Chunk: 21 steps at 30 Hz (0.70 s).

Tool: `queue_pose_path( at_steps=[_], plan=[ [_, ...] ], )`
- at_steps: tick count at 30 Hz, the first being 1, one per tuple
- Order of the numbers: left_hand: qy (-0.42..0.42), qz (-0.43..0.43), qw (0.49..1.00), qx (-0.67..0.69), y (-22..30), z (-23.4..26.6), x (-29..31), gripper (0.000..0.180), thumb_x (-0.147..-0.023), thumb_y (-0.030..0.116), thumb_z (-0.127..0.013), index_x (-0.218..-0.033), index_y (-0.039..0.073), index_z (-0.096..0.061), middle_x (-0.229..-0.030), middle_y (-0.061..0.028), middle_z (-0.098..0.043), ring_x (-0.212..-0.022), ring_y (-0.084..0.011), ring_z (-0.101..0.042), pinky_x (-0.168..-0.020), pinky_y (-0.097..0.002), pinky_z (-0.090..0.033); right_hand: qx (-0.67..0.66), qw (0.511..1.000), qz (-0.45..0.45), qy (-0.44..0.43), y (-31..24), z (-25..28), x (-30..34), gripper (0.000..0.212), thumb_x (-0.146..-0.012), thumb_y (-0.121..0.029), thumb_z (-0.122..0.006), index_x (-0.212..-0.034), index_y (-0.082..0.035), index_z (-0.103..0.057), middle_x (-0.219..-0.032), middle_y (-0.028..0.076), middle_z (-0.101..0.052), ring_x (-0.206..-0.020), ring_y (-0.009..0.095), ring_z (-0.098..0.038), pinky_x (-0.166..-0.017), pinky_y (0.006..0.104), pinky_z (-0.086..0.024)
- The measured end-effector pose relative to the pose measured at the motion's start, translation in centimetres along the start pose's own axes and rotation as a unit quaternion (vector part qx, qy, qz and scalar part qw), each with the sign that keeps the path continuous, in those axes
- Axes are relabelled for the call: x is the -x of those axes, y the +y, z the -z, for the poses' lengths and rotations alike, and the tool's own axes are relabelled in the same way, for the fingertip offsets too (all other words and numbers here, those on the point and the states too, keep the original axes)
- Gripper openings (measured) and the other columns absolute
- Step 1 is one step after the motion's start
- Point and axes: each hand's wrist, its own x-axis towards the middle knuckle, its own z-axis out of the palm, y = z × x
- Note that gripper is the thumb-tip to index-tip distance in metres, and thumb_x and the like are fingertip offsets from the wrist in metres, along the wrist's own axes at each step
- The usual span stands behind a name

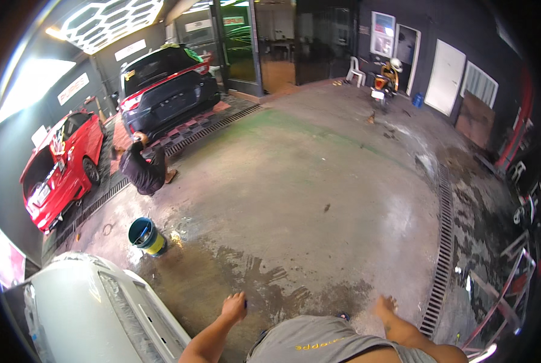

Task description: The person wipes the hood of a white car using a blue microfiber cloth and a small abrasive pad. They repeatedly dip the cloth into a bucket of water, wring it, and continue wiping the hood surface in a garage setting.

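Note:
My left hand [234, 307] is held out in front of me beside the white car [89, 308]. Its fingers are curled closed, and a small dark bit shows at their edge, too small to name. My right hand [386, 306] hangs out to the right above the concrete floor [294, 199], loosely bent with its fingers apart and nothing visible in it. The white car at lower left has wet-looking streaks on its body. Past its far end stands a teal bucket [148, 237] with a yellow patch, with something inside that I cannot make out.
Another person [143, 169] squats behind a dark car [167, 100], near a red car [64, 163]. Drain grates [438, 260] run along the right and far left. A motorcycle [384, 81] and white chair [356, 72] stand at the back. Metal frames [506, 290] lie at right.

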Motion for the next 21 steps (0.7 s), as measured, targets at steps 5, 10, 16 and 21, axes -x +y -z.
queue_pose_path(
  at_steps=[5, 10, 16, 21],
  plan=[
    [0.178, 0.017, 0.98, 0.088, 0.3, 3.7, 3.8, 0.039, -0.09, 0.031, -0.077, -0.12, 0.01, -0.062, -0.117, -0.016, -0.067, -0.113, -0.0401, -0.062, -0.098, -0.0496, -0.049, -0.145, 0.969, 0.2, 0.024, -9.8, -3.9, 4.5, 0.04, -0.087, -0.042, -0.08, -0.097, -0.004, -0.077, -0.1, 0.013, -0.08, -0.096, 0.033, -0.076, -0.084, 0.046, -0.058],
    [0.349, -0.005, 0.885, 0.308, 6.6, 14.9, 2.8, 0.057, -0.085, 0.033, -0.083, -0.127, 0.005, -0.057, -0.12, -0.0195, -0.06, -0.113, -0.0395, -0.057, -0.101, -0.0496, -0.047, -0.411, 0.644, 0.177, -0.62, -36.8, 9.5, 17.0, 0.075, -0.102, -0.066, -0.06, -0.15, -0.009, -0.052, -0.142, 0.015, -0.063, -0.105, 0.027, -0.072, -0.09, 0.0431, -0.058],
    [0.216, 0.086, 0.767, 0.598, -2.8, 10.5, 1.4, 0.07, -0.082, 0.01, -0.081, -0.141, 0.009, -0.043, -0.115, -0.0108, -0.054, -0.112, -0.022, -0.057, -0.097, -0.0374, -0.05, -0.177, 0.671, 0.504, -0.514, -52.4, 8.7, 24.5, 0.06, -0.099, -0.025, -0.076, -0.151, -0.009, -0.05, -0.133, 0.014, -0.068, -0.114, 0.023, -0.069, -0.099, 0.0384, -0.055],
    [0.291, 0.097, 0.718, 0.625, -8.4, 14.0, 1.3, 0.063, -0.088, 0.003, -0.082, -0.139, 0.011, -0.048, -0.115, -0.0066, -0.056, -0.109, -0.017, -0.058, -0.096, -0.0348, -0.052, -0.227, 0.582, 0.545, -0.559, -59.4, 6.5, 26.6, 0.057, -0.092, -0.013, -0.08, -0.144, -0.011, -0.057, -0.14, 0.012, -0.063, -0.132, 0.019, -0.056, -0.108, 0.0365, -0.049]
  ],
)
